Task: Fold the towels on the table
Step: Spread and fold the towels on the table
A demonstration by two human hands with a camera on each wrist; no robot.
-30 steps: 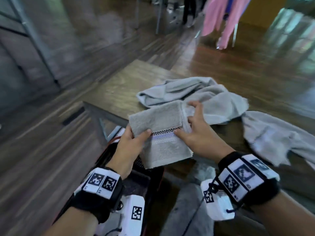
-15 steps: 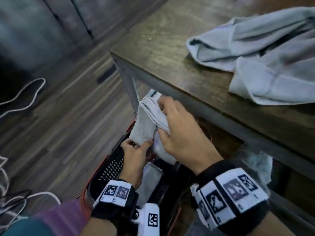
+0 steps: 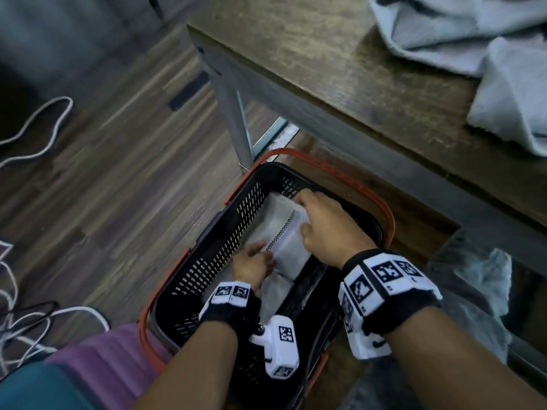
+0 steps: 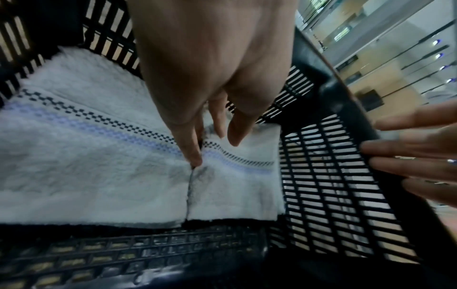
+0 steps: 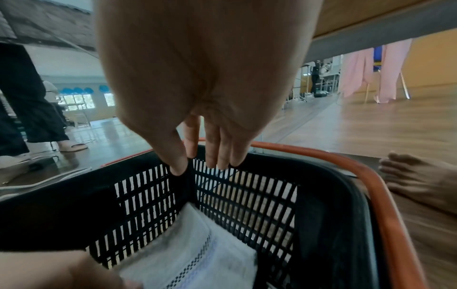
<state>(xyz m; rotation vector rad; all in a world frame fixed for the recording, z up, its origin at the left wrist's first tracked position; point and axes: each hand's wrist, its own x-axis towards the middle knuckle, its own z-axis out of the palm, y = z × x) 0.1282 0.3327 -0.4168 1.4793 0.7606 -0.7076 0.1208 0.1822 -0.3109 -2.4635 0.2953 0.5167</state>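
A folded white towel [image 3: 281, 232] with a checkered stripe lies flat inside the black basket [image 3: 236, 208], which has orange handles and stands on the floor under the table [image 3: 325, 69] edge. A second folded towel [image 4: 235, 185] lies edge to edge with it [image 4: 86, 156]. My left hand [image 3: 260, 258] rests on them with straight fingers, its index fingertip [image 4: 195, 158] pressed at the seam between them. My right hand [image 3: 305, 208] hovers over the basket's far corner, fingers [image 5: 220, 156] straight and holding nothing. Unfolded grey towels [image 3: 473, 34] lie crumpled on the table.
The table's metal leg [image 3: 236, 125] stands just beyond the basket. White cables [image 3: 35, 119] trail over the wooden floor at left. A pale cloth heap [image 3: 479, 279] lies under the table at right. A bare foot [image 5: 420, 179] is beside the basket.
The folded towel went from the table edge down into the basket. Half a second ago both hands held it above the basket; now it lies flat and both hands have released it.
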